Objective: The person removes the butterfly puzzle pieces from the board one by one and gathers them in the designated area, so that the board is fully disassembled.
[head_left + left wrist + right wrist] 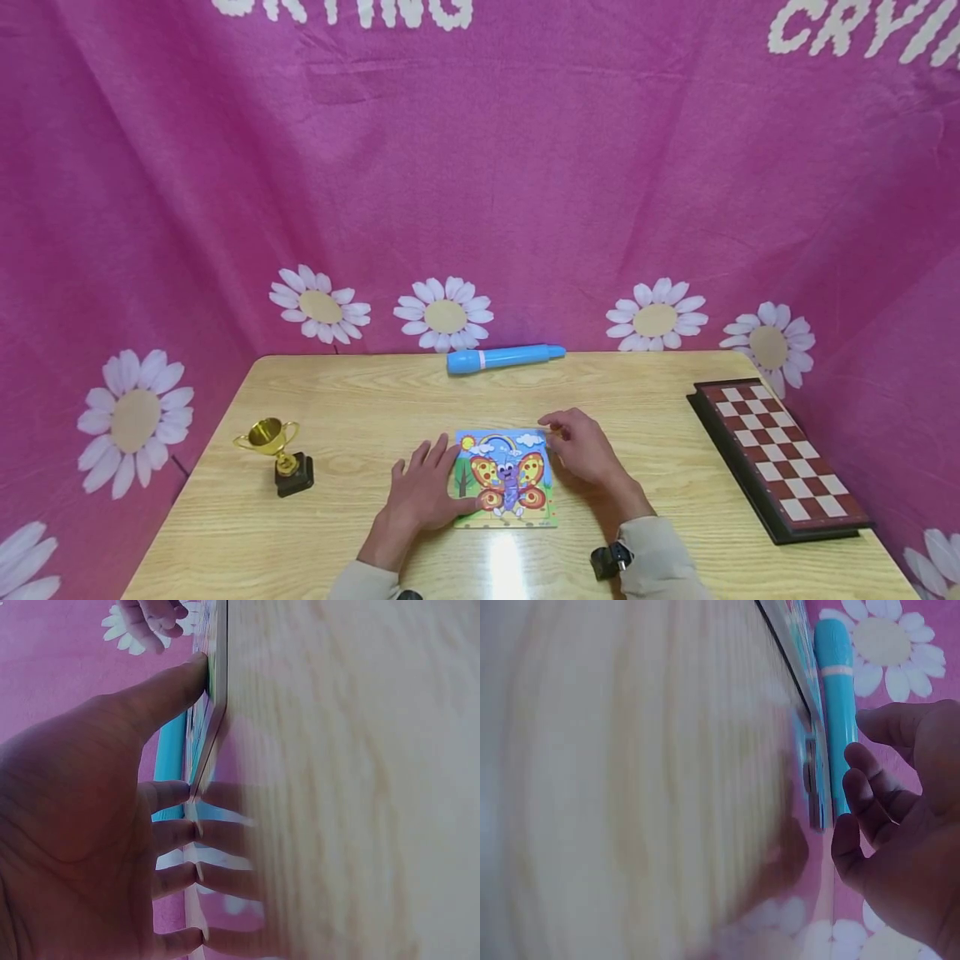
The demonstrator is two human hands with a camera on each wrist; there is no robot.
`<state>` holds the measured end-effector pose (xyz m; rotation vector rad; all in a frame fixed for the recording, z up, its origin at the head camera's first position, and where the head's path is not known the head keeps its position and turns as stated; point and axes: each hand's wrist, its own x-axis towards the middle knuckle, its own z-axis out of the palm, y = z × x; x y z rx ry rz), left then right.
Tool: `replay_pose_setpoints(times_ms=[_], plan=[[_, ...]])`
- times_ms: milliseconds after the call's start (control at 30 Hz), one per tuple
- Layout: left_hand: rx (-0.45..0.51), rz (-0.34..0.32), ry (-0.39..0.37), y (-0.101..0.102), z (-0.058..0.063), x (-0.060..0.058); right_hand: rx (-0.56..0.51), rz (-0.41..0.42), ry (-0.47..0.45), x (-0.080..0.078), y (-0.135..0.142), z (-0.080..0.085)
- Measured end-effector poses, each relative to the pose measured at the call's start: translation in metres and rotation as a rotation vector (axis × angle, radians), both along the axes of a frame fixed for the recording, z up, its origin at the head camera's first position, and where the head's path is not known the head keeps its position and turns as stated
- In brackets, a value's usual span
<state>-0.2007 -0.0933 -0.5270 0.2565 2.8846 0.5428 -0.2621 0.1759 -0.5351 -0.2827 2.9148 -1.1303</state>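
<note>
A square butterfly jigsaw puzzle lies flat on the table, with a sun, rainbow and trees printed round a purple butterfly. On its left side, my left hand rests with spread fingers on the tabletop, and its thumb touches the puzzle's lower left part. The left wrist view shows that thumb on the board's edge, the fingertips on the table. My right hand hovers by the upper right corner, fingers loosely bent. In the right wrist view nothing shows between those fingers.
A blue marker-shaped tube with a pale band lies at the table's back edge. A gold trophy cup on a black base stands at the left. At the right lies a red-and-white chessboard. A pink daisy-print cloth hangs behind.
</note>
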Motion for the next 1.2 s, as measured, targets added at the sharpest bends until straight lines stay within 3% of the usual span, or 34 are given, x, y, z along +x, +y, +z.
replay_pose_setpoints(times_ms=[467, 867, 1200], plan=[[-0.006, 0.002, 0.013, 0.0, 0.002, 0.002, 0.066, 0.12, 0.0, 0.009, -0.028, -0.002], [-0.012, 0.002, 0.017, 0.0, 0.002, 0.001, 0.184, 0.095, 0.078, 0.016, -0.048, 0.005], [-0.006, 0.005, 0.017, 0.0, 0.003, 0.002, 0.209, 0.147, 0.076, 0.014, -0.058, 0.003]])
